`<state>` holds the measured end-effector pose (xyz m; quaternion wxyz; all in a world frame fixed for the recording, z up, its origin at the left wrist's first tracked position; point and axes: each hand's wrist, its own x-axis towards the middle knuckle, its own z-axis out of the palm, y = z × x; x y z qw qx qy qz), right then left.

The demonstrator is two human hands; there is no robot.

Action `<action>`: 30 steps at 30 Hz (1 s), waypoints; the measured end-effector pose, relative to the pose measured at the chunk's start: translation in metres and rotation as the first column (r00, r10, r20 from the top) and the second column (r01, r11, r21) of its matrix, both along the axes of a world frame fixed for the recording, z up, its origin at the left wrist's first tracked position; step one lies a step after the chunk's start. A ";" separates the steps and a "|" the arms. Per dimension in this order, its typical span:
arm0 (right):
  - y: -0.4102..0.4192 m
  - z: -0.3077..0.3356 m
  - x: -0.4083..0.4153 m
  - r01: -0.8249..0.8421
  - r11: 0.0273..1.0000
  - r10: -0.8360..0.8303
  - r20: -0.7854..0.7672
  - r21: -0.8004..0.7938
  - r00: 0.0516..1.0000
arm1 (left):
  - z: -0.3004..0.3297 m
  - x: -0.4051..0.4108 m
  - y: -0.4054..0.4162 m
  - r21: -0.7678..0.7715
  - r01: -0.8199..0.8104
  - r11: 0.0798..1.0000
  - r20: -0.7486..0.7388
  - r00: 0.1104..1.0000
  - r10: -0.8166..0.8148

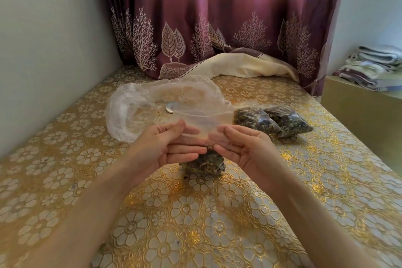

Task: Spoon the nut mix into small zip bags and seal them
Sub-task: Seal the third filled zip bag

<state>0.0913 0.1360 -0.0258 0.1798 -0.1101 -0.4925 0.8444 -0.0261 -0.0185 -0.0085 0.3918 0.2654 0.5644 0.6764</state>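
Above the gold floral tabletop (217, 224), both hands (171, 148) (241, 148) pinch the top of a clear small zip bag (203, 164) holding dark nut mix. Sealing well likely means aligning both strips, then pressing along the full width. 2 filled bags (274, 123) lie nearby.

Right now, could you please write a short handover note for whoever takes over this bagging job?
Left hand and right hand: both pinch the top of the filled zip bag, which stands on the table.
Done: two filled bags lie to the right.
The big clear bag looks almost empty; the spoon lies inside.
Left: press this bag's zip shut.
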 end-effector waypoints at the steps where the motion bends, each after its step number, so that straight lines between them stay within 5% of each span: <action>1: 0.000 0.001 0.000 -0.007 1.000 0.007 -0.002 0.010 1.000 | 0.000 0.001 0.000 0.004 -0.005 1.000 0.006 1.000 0.005; 15: 0.000 0.005 0.002 0.027 0.998 -0.024 -0.063 0.050 0.998 | 0.001 0.003 -0.001 0.219 -0.043 0.975 0.120 0.993 0.017; 30: -0.007 0.013 0.008 0.030 0.979 -0.032 0.004 0.204 0.999 | 0.003 0.012 0.002 0.161 -0.206 0.965 -0.001 0.978 0.209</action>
